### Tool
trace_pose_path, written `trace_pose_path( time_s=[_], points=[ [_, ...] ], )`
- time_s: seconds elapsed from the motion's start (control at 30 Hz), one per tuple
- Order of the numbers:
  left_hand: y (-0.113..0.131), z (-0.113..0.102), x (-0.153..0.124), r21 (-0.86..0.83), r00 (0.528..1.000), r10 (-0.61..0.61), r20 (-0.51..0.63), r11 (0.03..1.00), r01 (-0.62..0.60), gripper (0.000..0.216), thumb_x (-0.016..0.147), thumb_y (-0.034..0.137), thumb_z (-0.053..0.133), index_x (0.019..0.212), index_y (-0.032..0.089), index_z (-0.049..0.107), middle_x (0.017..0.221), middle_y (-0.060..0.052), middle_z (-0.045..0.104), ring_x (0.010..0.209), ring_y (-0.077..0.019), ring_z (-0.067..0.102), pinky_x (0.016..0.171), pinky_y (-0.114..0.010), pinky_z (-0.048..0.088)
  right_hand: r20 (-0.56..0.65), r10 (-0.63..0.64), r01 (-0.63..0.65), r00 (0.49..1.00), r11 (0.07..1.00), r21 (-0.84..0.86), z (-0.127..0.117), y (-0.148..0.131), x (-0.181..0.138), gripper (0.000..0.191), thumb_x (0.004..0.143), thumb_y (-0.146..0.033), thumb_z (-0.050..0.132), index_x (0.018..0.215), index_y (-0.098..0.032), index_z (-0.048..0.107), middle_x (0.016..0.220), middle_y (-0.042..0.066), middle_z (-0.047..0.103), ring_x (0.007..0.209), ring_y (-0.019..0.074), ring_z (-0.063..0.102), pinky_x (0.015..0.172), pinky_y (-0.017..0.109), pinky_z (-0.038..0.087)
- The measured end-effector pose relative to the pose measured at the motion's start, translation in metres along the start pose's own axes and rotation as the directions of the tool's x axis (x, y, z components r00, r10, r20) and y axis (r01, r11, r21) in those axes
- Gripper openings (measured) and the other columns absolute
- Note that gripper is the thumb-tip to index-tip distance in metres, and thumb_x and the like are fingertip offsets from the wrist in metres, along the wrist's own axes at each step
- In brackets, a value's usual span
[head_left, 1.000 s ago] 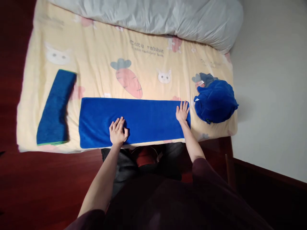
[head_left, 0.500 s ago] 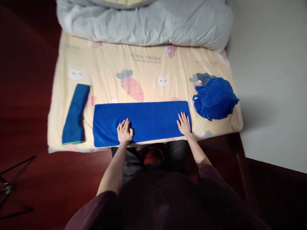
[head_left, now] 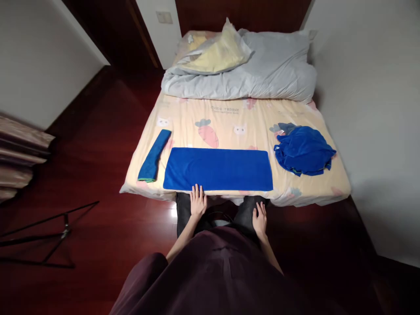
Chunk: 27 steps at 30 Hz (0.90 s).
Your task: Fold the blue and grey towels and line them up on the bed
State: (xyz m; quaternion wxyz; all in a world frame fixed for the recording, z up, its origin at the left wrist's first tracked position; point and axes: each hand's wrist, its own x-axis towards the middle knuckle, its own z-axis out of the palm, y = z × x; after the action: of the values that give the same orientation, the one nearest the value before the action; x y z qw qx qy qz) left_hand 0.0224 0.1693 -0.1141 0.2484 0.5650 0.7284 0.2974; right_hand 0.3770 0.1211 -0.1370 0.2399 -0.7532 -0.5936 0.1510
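A blue towel (head_left: 219, 169) lies flat as a long rectangle along the bed's front edge. My left hand (head_left: 198, 202) is open, its fingertips at the towel's near edge and its palm over my left thigh. Lower and to the right, my right hand (head_left: 260, 219) rests open by my right knee, off the towel. Left of the flat towel is a narrow folded blue towel (head_left: 154, 156) with a green edge. A crumpled pile of blue cloths (head_left: 305, 151) sits to the right, with a greyish-blue piece showing behind it.
The bed (head_left: 183, 118) has a cream sheet printed with carrots and rabbits. A bunched grey quilt (head_left: 278, 65) and a yellow piece of bedding (head_left: 226, 52) lie at its far end. A black tripod (head_left: 64, 232) stands on the left floor; a white wall (head_left: 377, 109) borders the right.
Both hands have drawn back off the flat towel toward my lap, the left still at its edge. My view has tilted up, showing more of the room. The towels have stayed in place.
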Motion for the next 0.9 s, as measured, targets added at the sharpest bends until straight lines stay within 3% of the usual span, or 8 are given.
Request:
trace_pose_path(
  time_s=[0.07, 0.13, 0.23, 0.3, 0.47, 0.6, 0.73, 0.9],
  points=[
    [-0.001, 0.005, -0.025, -0.095, 0.995, -0.028, 0.091, 0.995, 0.037, 0.065, 0.093, 0.039, 0.058, 0.153, 0.015, 0.052, 0.174, -0.018, 0.023, 0.164, -0.0347, 0.013, 0.133, -0.053, 0.013, 0.029, 0.028, -0.028, 0.999, 0.999, 0.021, 0.003, -0.004, -0.009, 0.057, 0.103, -0.041, 0.032, 0.148, -0.020, 0.062, 0.159, 0.014, 0.052, 0.153, 0.0311, 0.043, 0.122, 0.051, 0.044],
    [-0.002, 0.011, -0.039, -0.171, 0.959, -0.070, 0.274, 0.978, 0.120, 0.052, 0.087, 0.039, 0.068, 0.136, 0.020, 0.067, 0.165, -0.018, 0.042, 0.156, -0.0375, 0.037, 0.130, -0.050, 0.025, 0.053, 0.032, -0.033, 0.998, 0.999, 0.012, 0.001, -0.006, -0.003, 0.057, 0.103, -0.039, 0.035, 0.148, -0.018, 0.062, 0.160, 0.014, 0.051, 0.154, 0.0314, 0.041, 0.123, 0.051, 0.042],
    [-0.001, 0.021, -0.049, -0.205, 0.808, -0.089, 0.583, 0.946, 0.252, 0.021, 0.079, 0.034, 0.077, 0.099, 0.027, 0.077, 0.122, -0.013, 0.075, 0.127, -0.0353, 0.067, 0.121, -0.047, 0.040, 0.120, 0.001, 0.002, 0.993, 1.000, -0.019, -0.003, -0.007, 0.015, 0.055, 0.101, -0.036, 0.039, 0.145, -0.015, 0.064, 0.162, 0.014, 0.049, 0.155, 0.0325, 0.039, 0.124, 0.051, 0.040],
    [0.003, 0.029, -0.052, -0.284, 0.740, -0.046, 0.671, 0.906, 0.313, 0.012, 0.076, 0.031, 0.080, 0.087, 0.028, 0.076, 0.097, -0.009, 0.079, 0.112, -0.0322, 0.074, 0.114, -0.042, 0.047, 0.148, -0.015, 0.022, 0.989, 0.999, -0.045, -0.004, -0.008, 0.023, 0.054, 0.100, -0.034, 0.041, 0.143, -0.014, 0.066, 0.162, 0.014, 0.049, 0.155, 0.0337, 0.038, 0.125, 0.050, 0.038],
    [0.027, 0.048, -0.053, -0.506, 0.717, 0.026, 0.696, 0.727, 0.465, 0.027, 0.081, 0.029, 0.079, 0.107, 0.024, 0.076, 0.093, -0.008, 0.080, 0.090, -0.0257, 0.076, 0.103, -0.041, 0.054, 0.142, -0.013, 0.030, 0.990, 0.993, -0.118, 0.003, -0.013, 0.023, 0.053, 0.100, -0.031, 0.043, 0.143, -0.012, 0.066, 0.165, 0.016, 0.045, 0.155, 0.0379, 0.037, 0.125, 0.053, 0.036],
    [0.052, 0.056, -0.039, -0.654, 0.715, -0.050, 0.698, 0.363, 0.664, 0.042, 0.084, 0.027, 0.081, 0.122, 0.019, 0.067, 0.109, -0.014, 0.078, 0.089, -0.0234, 0.075, 0.104, -0.046, 0.053, 0.149, -0.017, 0.039, 0.989, 0.988, -0.147, 0.004, -0.013, 0.020, 0.053, 0.101, -0.032, 0.043, 0.145, -0.013, 0.065, 0.166, 0.016, 0.043, 0.155, 0.0377, 0.036, 0.124, 0.053, 0.036],
    [0.074, 0.057, -0.020, -0.759, 0.758, -0.129, 0.639, 0.054, 0.649, 0.036, 0.087, 0.026, 0.079, 0.119, 0.018, 0.063, 0.129, -0.018, 0.072, 0.109, -0.0251, 0.073, 0.111, -0.047, 0.048, 0.171, -0.032, 0.057, 0.985, 0.988, -0.146, 0.001, -0.010, 0.021, 0.052, 0.101, -0.033, 0.044, 0.145, -0.014, 0.065, 0.166, 0.015, 0.043, 0.156, 0.0358, 0.036, 0.125, 0.050, 0.036],
    [0.088, 0.064, -0.005, -0.797, 0.758, -0.261, 0.597, -0.090, 0.597, 0.019, 0.088, 0.023, 0.073, 0.103, 0.018, 0.064, 0.141, -0.018, 0.066, 0.126, -0.0264, 0.067, 0.116, -0.046, 0.045, 0.212, -0.044, 0.075, 0.976, 0.987, -0.145, -0.007, -0.013, 0.020, 0.053, 0.100, -0.034, 0.044, 0.146, -0.014, 0.064, 0.166, 0.017, 0.043, 0.154, 0.0376, 0.037, 0.123, 0.052, 0.038]
  ],
)
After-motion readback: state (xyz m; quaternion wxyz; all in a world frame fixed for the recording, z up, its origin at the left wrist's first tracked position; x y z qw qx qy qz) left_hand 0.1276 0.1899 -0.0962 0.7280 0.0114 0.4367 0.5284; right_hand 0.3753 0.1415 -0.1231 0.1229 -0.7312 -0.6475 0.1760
